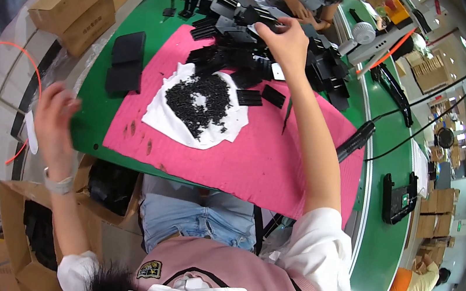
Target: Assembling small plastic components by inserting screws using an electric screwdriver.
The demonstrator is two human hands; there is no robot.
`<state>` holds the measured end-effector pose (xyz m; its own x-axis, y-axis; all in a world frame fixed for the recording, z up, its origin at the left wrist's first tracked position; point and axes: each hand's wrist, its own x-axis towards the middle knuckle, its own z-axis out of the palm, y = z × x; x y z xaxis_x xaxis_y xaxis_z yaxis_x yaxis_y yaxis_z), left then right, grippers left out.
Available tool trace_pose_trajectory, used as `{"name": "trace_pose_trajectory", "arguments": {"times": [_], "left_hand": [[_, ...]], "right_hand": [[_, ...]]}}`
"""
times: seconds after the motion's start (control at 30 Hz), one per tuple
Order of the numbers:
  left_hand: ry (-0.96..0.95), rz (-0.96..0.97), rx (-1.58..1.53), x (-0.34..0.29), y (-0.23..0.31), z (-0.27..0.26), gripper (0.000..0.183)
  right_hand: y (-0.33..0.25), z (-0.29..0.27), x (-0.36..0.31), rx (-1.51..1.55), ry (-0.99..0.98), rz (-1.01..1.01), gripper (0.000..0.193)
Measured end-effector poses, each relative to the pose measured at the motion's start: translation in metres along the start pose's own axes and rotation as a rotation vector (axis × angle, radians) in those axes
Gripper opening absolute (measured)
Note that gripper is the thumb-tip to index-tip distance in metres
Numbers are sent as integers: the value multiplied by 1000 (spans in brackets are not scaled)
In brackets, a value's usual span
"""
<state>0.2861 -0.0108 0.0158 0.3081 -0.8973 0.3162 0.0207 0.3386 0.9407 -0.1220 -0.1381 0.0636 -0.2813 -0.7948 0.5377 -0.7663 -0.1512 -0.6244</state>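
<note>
My right hand (pixel 288 42) reaches across the table into a pile of black plastic parts (pixel 221 58). Its thumb and fingers curl down around a black part there, and a small white patch shows at the thumb tip. Off the table's left edge, my left hand (pixel 55 116) is raised and blurred, its fingers loosely apart with nothing visible in them. Between the two hands a white cloth (pixel 157 115) lies on a pink foam sheet (pixel 213 163), bearing a heap of tiny black pieces (pixel 191 107). Two black slotted parts (pixel 249 97) lie beside the cloth.
A black case (pixel 126 62) lies on the green table (pixel 92 106) at left. Cardboard boxes (pixel 21 235) stand below on the left. At right are a black corded tool (pixel 356 141) and a small white fan (pixel 363 33). Another person (pixel 299 1) sits across the table.
</note>
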Motion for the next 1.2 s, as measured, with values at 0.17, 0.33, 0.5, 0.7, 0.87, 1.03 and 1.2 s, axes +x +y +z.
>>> {"name": "trace_pose_trajectory", "arguments": {"times": [0.17,0.33,0.5,0.7,0.87,1.03,1.2], "left_hand": [[-793,-123,-322,-44,16,148,63],[-681,-227,-397,-69,-4,217,40],[-773,-468,-326,-53,-3,227,30],[-795,-566,-432,-47,-11,237,31],[-795,-549,-426,-47,-20,233,34],[-854,-485,-339,-46,-17,231,39],[-922,-456,-460,-48,-21,233,47]], "right_hand": [[-57,-54,-116,196,-126,-331,58],[-30,-93,-153,5,-349,-402,55],[48,-92,-101,-232,-275,-389,36],[88,-68,-77,-382,-485,-540,24],[79,-75,-80,155,-298,-139,19],[38,-98,-92,511,-512,-269,17],[28,-83,-109,431,-437,-248,12]]}}
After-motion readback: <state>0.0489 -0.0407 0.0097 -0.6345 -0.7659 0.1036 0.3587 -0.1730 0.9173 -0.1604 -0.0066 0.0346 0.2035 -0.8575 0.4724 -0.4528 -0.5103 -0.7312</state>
